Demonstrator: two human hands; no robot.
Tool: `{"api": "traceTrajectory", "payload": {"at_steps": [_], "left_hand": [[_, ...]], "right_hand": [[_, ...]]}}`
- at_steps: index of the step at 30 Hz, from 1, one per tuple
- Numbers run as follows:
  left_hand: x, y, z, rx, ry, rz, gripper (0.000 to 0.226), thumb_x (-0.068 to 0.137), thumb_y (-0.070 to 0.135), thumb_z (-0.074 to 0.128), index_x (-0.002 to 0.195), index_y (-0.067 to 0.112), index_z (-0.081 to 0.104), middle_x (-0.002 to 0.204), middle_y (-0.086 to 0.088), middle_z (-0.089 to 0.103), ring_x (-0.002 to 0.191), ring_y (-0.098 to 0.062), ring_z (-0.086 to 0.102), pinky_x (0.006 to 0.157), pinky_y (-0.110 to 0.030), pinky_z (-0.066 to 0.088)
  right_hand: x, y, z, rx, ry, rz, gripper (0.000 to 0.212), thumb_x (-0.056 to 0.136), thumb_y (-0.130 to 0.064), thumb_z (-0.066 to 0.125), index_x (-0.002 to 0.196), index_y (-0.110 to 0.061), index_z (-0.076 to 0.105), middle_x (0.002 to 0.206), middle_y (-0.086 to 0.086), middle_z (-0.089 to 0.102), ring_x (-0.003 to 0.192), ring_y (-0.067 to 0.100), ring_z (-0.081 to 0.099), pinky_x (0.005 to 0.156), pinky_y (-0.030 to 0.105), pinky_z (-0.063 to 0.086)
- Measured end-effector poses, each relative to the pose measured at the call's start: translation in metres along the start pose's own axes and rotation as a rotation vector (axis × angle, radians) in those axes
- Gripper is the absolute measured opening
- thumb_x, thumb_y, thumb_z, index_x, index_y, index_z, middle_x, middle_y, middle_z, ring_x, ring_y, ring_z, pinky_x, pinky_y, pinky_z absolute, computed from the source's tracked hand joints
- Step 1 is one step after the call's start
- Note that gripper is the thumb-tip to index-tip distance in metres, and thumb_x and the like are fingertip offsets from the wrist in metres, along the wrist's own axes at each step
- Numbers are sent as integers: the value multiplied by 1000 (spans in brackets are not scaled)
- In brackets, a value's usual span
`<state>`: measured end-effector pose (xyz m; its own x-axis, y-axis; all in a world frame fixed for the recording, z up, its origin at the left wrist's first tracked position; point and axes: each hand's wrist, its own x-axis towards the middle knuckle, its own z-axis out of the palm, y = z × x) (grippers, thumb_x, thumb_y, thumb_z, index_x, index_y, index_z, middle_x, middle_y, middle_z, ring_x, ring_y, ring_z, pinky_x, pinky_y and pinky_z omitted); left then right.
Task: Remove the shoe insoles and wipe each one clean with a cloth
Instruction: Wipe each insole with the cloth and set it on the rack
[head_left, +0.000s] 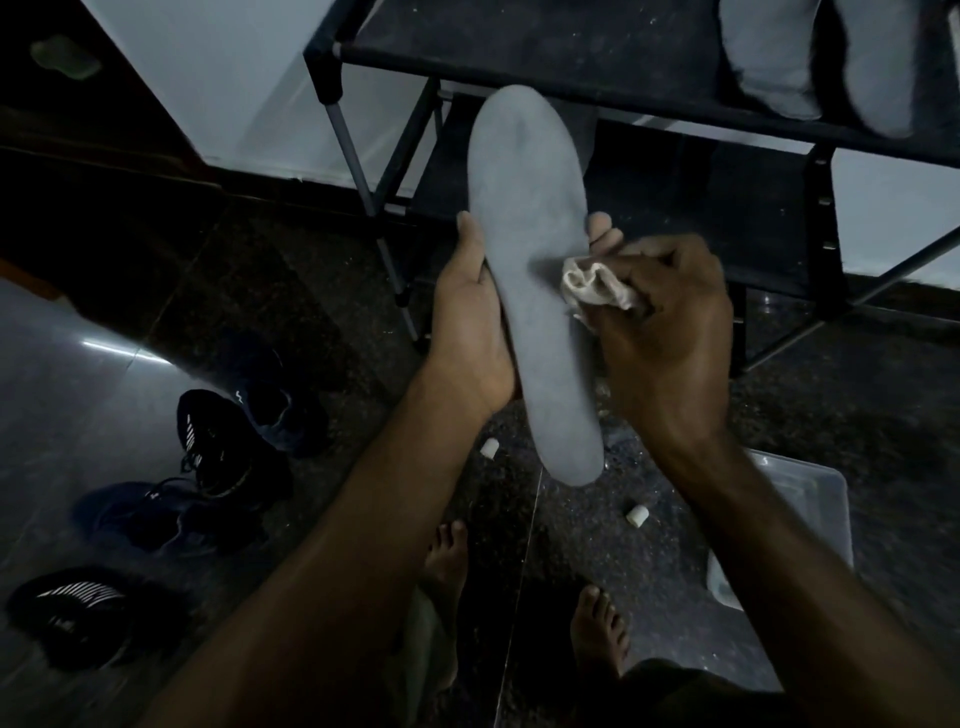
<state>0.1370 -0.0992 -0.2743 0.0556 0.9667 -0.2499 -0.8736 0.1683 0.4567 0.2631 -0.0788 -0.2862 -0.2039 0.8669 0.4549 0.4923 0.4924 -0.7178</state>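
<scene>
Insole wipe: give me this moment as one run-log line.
step: wiping | left hand: holds grey insole upright | right hand: presses cloth on insole's right edge | shoes: on floor, left

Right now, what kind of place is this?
Likely a home entryway or shoe-storage corner, dimly lit: a black shoe rack against the wall, dark sneakers scattered over a polished stone floor, and bare feet below.

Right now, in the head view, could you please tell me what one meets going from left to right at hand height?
Left hand → grey insole → bunched cloth → right hand → upright of the black shoe rack.
</scene>
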Motion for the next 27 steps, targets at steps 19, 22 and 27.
{"api": "traceTrajectory", "payload": {"at_steps": [19, 22, 27], "left_hand": [[-1, -10, 6, 28, 10, -82, 84, 96, 65, 13, 127, -6, 48, 135, -20, 52, 130, -30, 46, 99, -43, 45], [-7, -9, 7, 40, -40, -100, 91, 96, 68, 16, 120, -10, 58, 134, -21, 55, 118, -28, 58, 99, -40, 48], [-1, -16, 3, 88, 40, -22, 71, 100, 57, 22, 139, 3, 48, 133, -23, 56, 123, -33, 55, 107, -44, 42]], "right_hand": [[-11, -15, 5, -6, -40, -48, 14, 86, -23, 65, 97, -23, 73, 90, -1, 66, 89, 23, 56, 74, 52, 45], [-13, -27, 9, 12, -66, -109, 14, 85, -21, 68, 96, -21, 74, 91, -2, 66, 88, 20, 56, 74, 51, 45], [4, 4, -8, -156, 60, 3, 10, 86, -27, 67, 93, -22, 73, 91, -1, 67, 91, 24, 56, 78, 51, 40]]}}
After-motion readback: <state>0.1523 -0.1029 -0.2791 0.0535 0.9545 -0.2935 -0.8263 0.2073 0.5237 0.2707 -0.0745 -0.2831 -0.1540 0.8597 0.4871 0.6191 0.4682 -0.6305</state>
